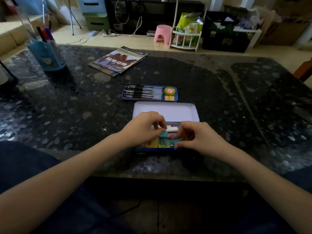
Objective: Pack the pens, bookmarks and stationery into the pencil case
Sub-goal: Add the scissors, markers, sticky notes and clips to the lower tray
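Observation:
The blue pencil case [135,149] lies open near the table's front edge, its white-lined lid [165,110] folded back flat. Inside are coloured binder clips [166,143], a yellow pad [152,142] and a white eraser [171,129]. My left hand [143,129] hovers over the case's left half, thumb and forefinger pinched on a teal binder clip [163,134]. My right hand [197,137] covers the right half, fingers closed around another teal clip [177,141]. Beyond the lid sits a blue inner tray [125,97] with several black pens [145,92], a tape roll [170,91] and two yellow blocks [169,98].
A stack of magazines [118,61] lies at the far middle of the dark speckled table [67,107]. A blue pen holder [47,56] with markers stands far left. A pink stool [163,34] and white rack [185,39] stand on the floor beyond.

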Motion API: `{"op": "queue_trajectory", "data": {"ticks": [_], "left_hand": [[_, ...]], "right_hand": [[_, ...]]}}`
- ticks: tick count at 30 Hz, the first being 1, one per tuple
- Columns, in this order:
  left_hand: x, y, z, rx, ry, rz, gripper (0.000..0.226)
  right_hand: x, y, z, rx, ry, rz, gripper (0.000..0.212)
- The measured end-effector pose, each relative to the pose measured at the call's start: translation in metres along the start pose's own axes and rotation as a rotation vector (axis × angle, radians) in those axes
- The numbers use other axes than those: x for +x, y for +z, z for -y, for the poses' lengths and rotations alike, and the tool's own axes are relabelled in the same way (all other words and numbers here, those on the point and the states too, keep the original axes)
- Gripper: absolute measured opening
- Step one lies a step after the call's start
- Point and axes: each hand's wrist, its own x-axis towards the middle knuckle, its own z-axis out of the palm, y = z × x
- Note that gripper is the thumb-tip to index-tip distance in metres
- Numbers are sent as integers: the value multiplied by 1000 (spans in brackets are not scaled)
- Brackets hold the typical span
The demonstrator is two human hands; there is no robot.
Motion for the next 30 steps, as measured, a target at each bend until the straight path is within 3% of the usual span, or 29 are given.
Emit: {"op": "queue_trajectory", "data": {"ticks": [11,24,27,30], "left_hand": [[0,0,1,48,18,25,6],[0,0,2,35,13,46,6],[1,-4,2,4,-7,-26,7],[4,-16,6,-17,-124,-220,12]], "right_hand": [[2,3,0,-99,29,40,11],[5,-1,3,-184,52,98,13],[8,-9,-5,-159,37,-29,15],[16,-25,-17,-92,106,-343,22]]}}
